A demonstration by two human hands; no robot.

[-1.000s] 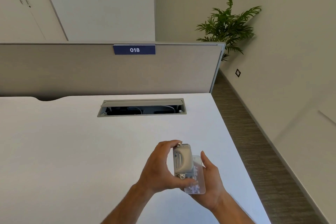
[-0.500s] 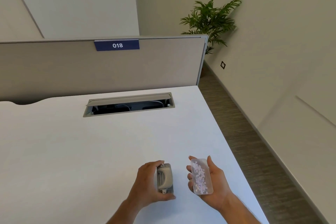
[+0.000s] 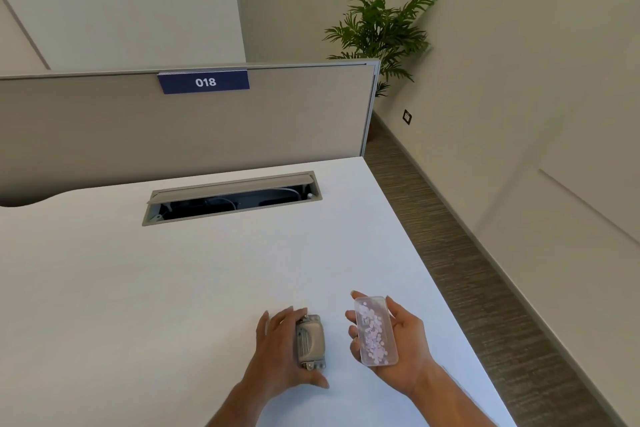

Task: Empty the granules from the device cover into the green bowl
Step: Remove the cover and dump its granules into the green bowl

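Observation:
My right hand holds the clear plastic device cover flat on its palm, open side up, with several small pale pink granules lying in it. My left hand is wrapped around the grey device, which rests on the white desk just left of the cover. The two hands are a short gap apart near the desk's front right. No green bowl is in view.
An open cable tray slot is set into the desk farther back. A grey partition labelled 018 stands behind the desk. The desk's right edge drops to brown carpet; a potted plant stands in the corner.
The cover came off the device: the hands drew apart, the left lowered the device to the desk, and the right turned the cover flat with the granules spread inside.

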